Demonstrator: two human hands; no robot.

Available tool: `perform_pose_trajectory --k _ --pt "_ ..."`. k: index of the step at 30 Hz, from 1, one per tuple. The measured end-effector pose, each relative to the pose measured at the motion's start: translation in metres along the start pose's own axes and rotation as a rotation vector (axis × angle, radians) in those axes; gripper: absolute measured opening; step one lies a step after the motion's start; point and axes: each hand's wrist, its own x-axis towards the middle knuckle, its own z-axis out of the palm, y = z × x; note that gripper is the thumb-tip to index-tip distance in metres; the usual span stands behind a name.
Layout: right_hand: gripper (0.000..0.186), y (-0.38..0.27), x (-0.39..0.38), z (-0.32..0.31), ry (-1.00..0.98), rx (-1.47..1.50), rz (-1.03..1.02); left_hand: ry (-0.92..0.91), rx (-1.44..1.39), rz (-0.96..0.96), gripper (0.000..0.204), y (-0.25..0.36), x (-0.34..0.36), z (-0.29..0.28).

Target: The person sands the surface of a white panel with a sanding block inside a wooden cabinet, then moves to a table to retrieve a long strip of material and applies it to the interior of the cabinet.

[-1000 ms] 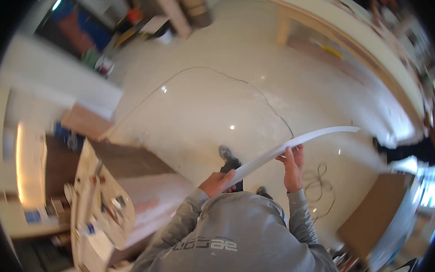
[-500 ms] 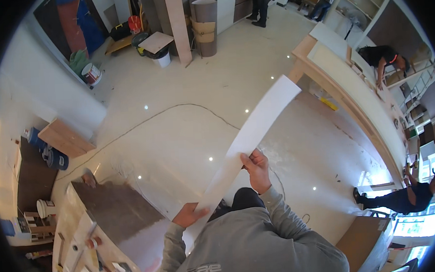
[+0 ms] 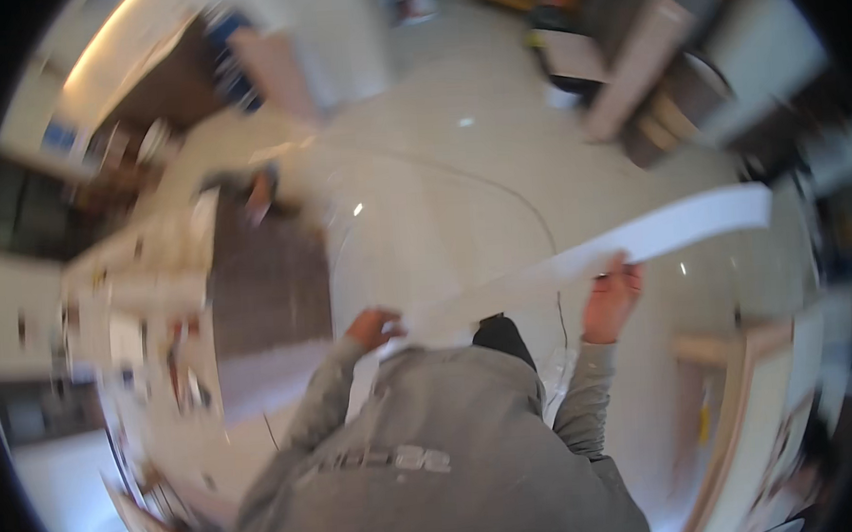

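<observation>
A long, thin white strip (image 3: 677,230) slants across in front of me, its far end bending slightly at the right. My right hand (image 3: 614,301) is closed on its lower edge, fingertips pressed against it. My left hand (image 3: 374,328) is curled around the strip's near part, close to my body. Motion blur softens that near part, and its pale colour blends with the glossy floor. Left of me stands a worktable with a brown panel (image 3: 269,285) and several blurred small tools (image 3: 190,363) on it.
A dark cable (image 3: 499,185) curves over the pale floor. Boards (image 3: 640,63) and a rolled brown sheet (image 3: 680,104) stand at the far right. A wood-edged bench (image 3: 725,443) is at the lower right. At the worktable's far end is a blurred dark shape (image 3: 256,191).
My view has swung left, so the room appears turned. The strip lies flatter and points further right. My right hand has moved right, and my hands are wider apart.
</observation>
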Motion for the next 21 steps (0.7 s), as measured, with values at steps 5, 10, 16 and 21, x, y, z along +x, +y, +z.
perform_pose_trajectory --k 5,10,16,21 --pt "0.025 -0.003 0.135 0.06 -0.116 0.075 0.065 0.25 -0.123 -0.005 0.032 0.036 0.06 -0.055" --pt "0.037 0.029 0.231 0.102 -0.252 0.17 0.065 0.344 -0.264 -0.235 0.02 0.032 0.106 -0.088" --pt "0.039 0.094 0.311 0.251 -0.444 0.234 0.07 0.498 -0.482 -0.226 0.017 -0.027 0.195 -0.152" --pt "0.035 0.145 0.377 0.392 -0.631 0.273 -0.016 0.521 -0.429 -0.175 0.022 -0.106 0.276 -0.224"
